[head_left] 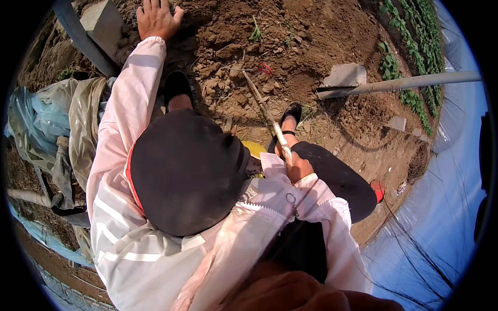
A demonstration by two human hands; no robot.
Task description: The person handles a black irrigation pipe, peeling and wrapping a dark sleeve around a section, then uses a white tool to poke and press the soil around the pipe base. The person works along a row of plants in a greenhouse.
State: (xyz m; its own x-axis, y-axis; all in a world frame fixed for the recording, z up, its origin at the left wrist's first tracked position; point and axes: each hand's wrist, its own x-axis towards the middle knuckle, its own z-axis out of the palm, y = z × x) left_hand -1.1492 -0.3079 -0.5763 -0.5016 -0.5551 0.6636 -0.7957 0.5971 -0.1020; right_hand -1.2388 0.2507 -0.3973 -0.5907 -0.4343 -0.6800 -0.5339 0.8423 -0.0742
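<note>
My left hand (pixel 157 19) reaches out to the far left and rests on the brown soil (pixel 218 31), its fingers stretched out and the thumb apart. Nothing shows in it. My right hand (pixel 299 168) is closed around the near end of a long wooden stick (pixel 265 110), close to my body between my knees. From there the stick slants forward and left, its far end reaching the loose clods. A thin red loop (pixel 265 68) lies on the soil beside that end. My palms and the underside of my left hand are hidden.
A grey pole (pixel 85 39) and a concrete block (pixel 101 23) stand by my left arm. Crumpled plastic sheeting (pixel 54 116) lies at left. Another pole (pixel 404 84) meets the ground at right by a block (pixel 345 75). Green plants (pixel 415 36) grow far right.
</note>
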